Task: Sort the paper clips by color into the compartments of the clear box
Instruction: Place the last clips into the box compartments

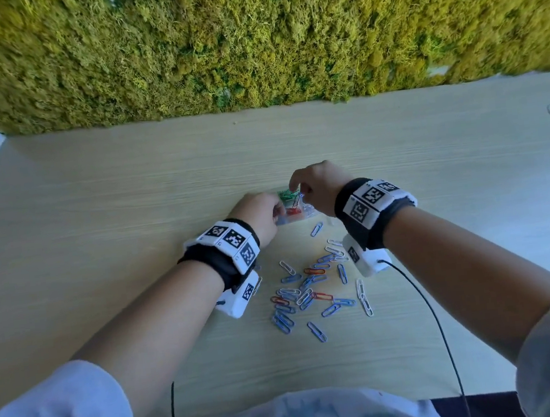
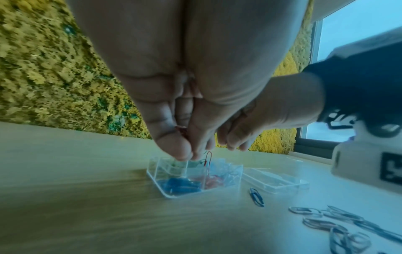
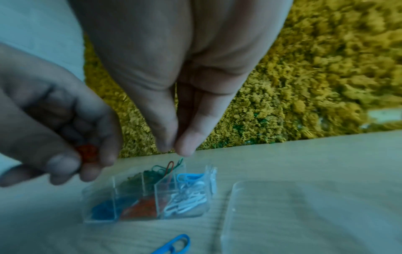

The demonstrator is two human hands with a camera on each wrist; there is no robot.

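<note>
Clear box just under both hands. Left hand pinching bunch of red clips. Right hand fingertips together over box, one red clip standing up below; holding it? Cannot tell. Drop reds only into red part, low and slow. Loose clips behind wrists.

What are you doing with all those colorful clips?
A person is sorting paper clips by color into a clear box with little compartments. The left hand holds some red clips over the box. The right hand hovers above it, fingertips together. One red clip stands on end among the green ones. Blue, red, white and green clips are already inside, and a loose pile still waits on the table.
</note>
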